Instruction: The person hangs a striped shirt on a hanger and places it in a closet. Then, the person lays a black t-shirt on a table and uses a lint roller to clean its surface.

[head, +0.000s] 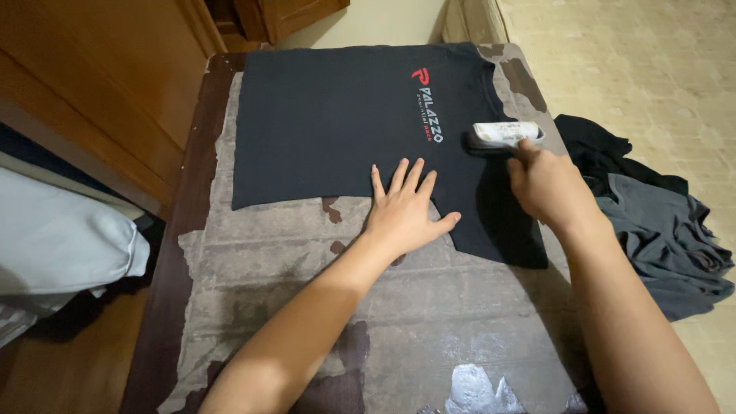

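Black, soft T-shirt (337,123) lies flat across the bench's (429,322) far end; left hand (406,211), fingers spread, pins its hem, right hand (548,184) grips a light, rigid lint roller (504,134) by its handle.

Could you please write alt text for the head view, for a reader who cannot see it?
A lint roller in the right hand rests on a black T-shirt spread over a worn table. The left hand lies flat on the shirt's lower edge; dark clothes lie heaped on the floor.
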